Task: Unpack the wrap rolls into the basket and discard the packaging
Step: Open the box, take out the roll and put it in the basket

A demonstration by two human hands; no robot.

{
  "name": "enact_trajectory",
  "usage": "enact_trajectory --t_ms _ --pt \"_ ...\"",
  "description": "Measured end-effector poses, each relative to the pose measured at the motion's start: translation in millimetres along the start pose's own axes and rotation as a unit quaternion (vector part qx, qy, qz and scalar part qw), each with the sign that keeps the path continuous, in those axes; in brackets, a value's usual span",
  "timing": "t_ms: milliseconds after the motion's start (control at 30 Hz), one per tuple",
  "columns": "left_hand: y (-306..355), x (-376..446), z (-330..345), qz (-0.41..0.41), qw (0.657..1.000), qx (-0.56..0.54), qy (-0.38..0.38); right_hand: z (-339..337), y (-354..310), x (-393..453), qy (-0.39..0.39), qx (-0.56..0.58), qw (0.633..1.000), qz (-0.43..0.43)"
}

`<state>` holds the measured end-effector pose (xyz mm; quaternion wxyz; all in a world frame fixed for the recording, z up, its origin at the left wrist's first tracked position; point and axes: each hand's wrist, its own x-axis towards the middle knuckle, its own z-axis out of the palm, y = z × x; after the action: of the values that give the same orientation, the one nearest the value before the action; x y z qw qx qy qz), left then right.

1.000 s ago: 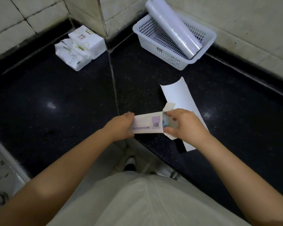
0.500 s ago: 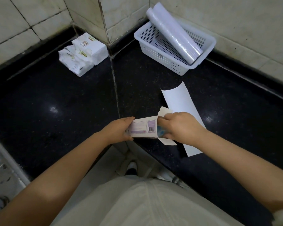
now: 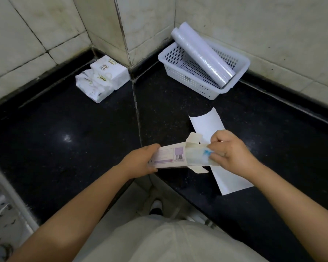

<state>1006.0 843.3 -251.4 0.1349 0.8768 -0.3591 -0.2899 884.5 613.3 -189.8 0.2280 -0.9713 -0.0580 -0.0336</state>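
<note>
A long narrow carton (image 3: 170, 156) is held level above the front edge of the black counter (image 3: 64, 129), end flaps sprung open on its right. Out of that open end a wrap roll (image 3: 197, 156) is seen partway out, pale and glossy with a blue patch near its tip. The carton's closed end is gripped by the left hand (image 3: 140, 163), fingers curled round it. The roll's exposed end is pinched by the right hand (image 3: 233, 154), thumb and fingers closed on it.

On the carton's upper face a barcode and a purple-bordered panel are made out; the printed lines there are too small and blurred to be read.

Just behind the hands, a white sheet of card (image 3: 210, 127) is lying flat on the counter, its near portion partly covered by the right hand and the carton flaps.

Further back, in the corner by the tiled wall (image 3: 273, 25), a white perforated basket (image 3: 178, 72) is seen. Two wrap rolls (image 3: 203, 53) are propped slantwise in it, their upper ends jutting over the far rim.

To the left, against the wall, white tissue packs (image 3: 102, 80) are stacked. A small logo with characters is printed on the top pack, not clearly legible.

At the left edge, a pale ledge is cut off by the frame and blurred.
</note>
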Motion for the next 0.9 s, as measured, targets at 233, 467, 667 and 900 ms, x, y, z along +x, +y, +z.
enact_trajectory --t_ms 233,467,667,900 --pt "5 27 -26 0.019 0.998 0.059 0.023 -28 35 -27 0.082 0.181 0.957 0.211" --pt "10 58 -37 0.048 0.989 0.138 0.002 -33 48 -60 0.169 0.264 0.892 0.326" --pt "21 84 -47 0.083 0.957 0.277 -0.030 -44 46 -74 0.237 0.318 0.850 0.346" --pt "62 79 -61 0.159 0.984 0.077 -0.032 -43 20 -62 0.213 0.173 0.934 0.229"
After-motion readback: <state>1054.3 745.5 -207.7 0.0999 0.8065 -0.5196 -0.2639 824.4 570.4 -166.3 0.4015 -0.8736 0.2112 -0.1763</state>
